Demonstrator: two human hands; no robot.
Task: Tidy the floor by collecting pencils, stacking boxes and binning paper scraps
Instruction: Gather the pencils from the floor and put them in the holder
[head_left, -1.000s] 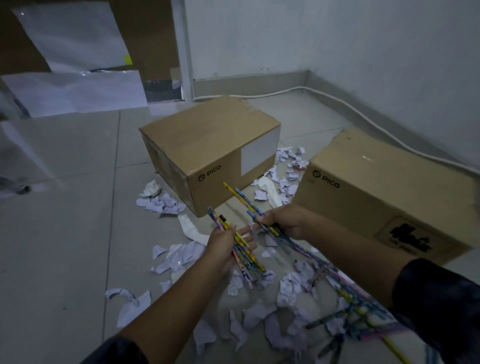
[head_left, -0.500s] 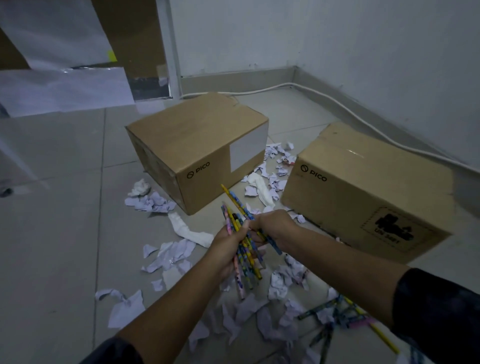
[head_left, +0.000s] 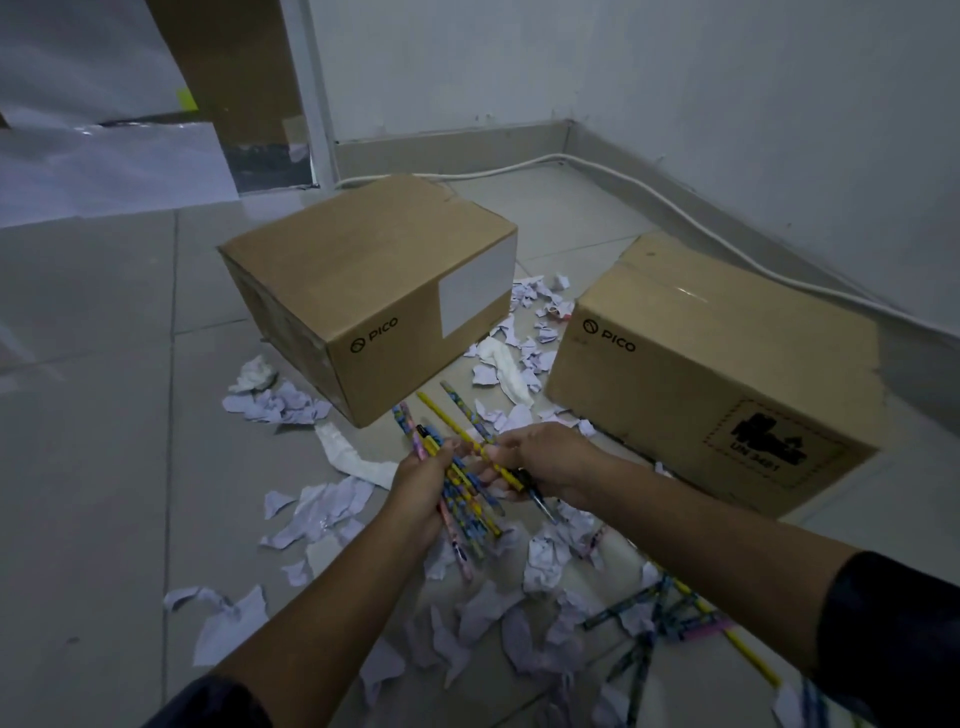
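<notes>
My left hand (head_left: 423, 480) grips a bundle of patterned pencils (head_left: 460, 506) above the floor. My right hand (head_left: 545, 460) pinches a few more pencils (head_left: 457, 421), yellow and patterned, and holds them against that bundle. Several loose pencils (head_left: 660, 618) lie on the tiles at lower right beside my right forearm. Two brown PICO boxes stand on the floor: one (head_left: 363, 291) ahead of my hands, the other (head_left: 717, 374) to the right. Torn paper scraps (head_left: 322, 509) litter the tiles around and between them.
A white cable (head_left: 675, 208) runs along the skirting at the wall corner. Large white sheets (head_left: 104, 166) lean at the back left beside a brown door. Bare grey tiles (head_left: 78, 467) stretch to the left.
My right hand has brought its pencils leftward from the floor pile and joined them to the bundle in my left hand. The view shifted slightly closer.
</notes>
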